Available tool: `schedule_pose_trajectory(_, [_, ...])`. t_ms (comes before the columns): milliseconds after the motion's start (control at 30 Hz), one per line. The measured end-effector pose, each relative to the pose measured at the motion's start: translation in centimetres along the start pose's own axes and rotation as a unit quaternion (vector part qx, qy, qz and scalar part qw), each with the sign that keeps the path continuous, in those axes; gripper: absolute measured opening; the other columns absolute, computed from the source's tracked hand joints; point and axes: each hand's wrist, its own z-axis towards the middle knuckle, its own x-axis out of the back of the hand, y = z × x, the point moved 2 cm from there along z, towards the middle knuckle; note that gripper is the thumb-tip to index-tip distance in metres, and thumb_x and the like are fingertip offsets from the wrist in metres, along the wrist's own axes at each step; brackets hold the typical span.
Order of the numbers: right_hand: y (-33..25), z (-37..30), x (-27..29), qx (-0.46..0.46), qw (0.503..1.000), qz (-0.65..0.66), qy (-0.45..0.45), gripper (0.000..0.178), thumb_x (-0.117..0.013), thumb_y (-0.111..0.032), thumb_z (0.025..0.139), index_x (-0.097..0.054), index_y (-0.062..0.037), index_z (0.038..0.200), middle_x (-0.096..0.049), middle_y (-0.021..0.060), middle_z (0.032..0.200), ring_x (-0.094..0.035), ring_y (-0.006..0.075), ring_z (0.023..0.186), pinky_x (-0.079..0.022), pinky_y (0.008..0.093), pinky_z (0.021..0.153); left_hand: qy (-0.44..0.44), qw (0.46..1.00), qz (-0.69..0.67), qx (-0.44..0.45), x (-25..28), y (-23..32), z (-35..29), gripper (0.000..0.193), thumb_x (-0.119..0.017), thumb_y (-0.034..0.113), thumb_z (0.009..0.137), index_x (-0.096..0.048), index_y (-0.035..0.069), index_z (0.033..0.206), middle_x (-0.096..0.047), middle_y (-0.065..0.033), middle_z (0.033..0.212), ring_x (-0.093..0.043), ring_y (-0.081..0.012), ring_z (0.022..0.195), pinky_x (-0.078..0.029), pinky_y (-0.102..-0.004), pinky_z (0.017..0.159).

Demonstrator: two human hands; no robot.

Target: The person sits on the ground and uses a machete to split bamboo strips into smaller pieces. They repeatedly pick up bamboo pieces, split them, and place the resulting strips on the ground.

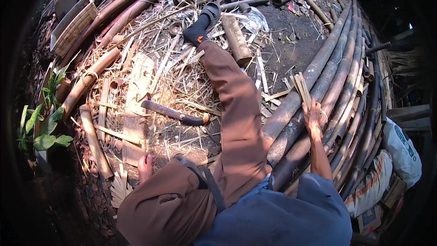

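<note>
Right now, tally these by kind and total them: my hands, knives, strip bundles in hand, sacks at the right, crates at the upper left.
Hands: 2 (left hand, right hand)
Knives: 1 (long-bladed knife)
Bundles in hand: 1 (strip bundle)
Sacks: 2 (green-printed sack, orange-striped sack)
Crates: 1 (pale crate)
Total: 7

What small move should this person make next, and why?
Perhaps bring the right hand inward with its pale strips: it is held out over the bamboo poles, while similar fanned strips lie near the left hand.
</note>
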Motion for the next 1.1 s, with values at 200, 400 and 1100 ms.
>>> schedule_pose_trajectory(200, [-17.9,3.6,14.5,0.219,0.963,0.155,-0.021,0.029,-0.05,-0.018,0.098,-0.059,-0.0001,0.119,-0.063,0.0162,0.101,-0.061,0.0319,0.095,-0.049,0.0394,0.084,0.107,0.99,-0.04,0.085,-12.2,-0.8,-1.7,0.033,-0.054,0.023,0.093,-0.063,-0.005,0.108,-0.067,-0.0093,0.085,-0.064,-0.0149,0.074,-0.053,-0.0285,0.067])
schedule_pose_trajectory(400, [-29.3,-9.1,-2.1,0.355,0.83,0.133,-0.41,0.031,-0.06,-0.024,0.091,-0.056,-0.0042,0.115,-0.063,0.0204,0.101,-0.063,0.0369,0.086,-0.049,0.0419,0.077,0.377,0.91,0.099,0.141,-8.6,-6.3,4.5,0.039,-0.068,0.026,0.078,-0.058,-0.008,0.093,-0.066,-0.0249,0.086,-0.066,-0.0352,0.081,-0.05,-0.042,0.074])
schedule_pose_trajectory(1100, [-28.5,-13.9,-5.2,0.213,0.86,0.071,-0.459,0.046,-0.057,-0.045,0.086,-0.05,-0.0035,0.105,-0.064,0.0258,0.074,-0.064,0.0459,0.071,-0.05,0.0524,0.068,0.358,0.881,-0.306,-0.036,-11.3,6.2,-0.4,0.025,-0.06,0.014,0.094,-0.053,0.0,0.114,-0.06,-0.0089,0.108,-0.058,-0.0145,0.094,-0.048,-0.0302,0.091])
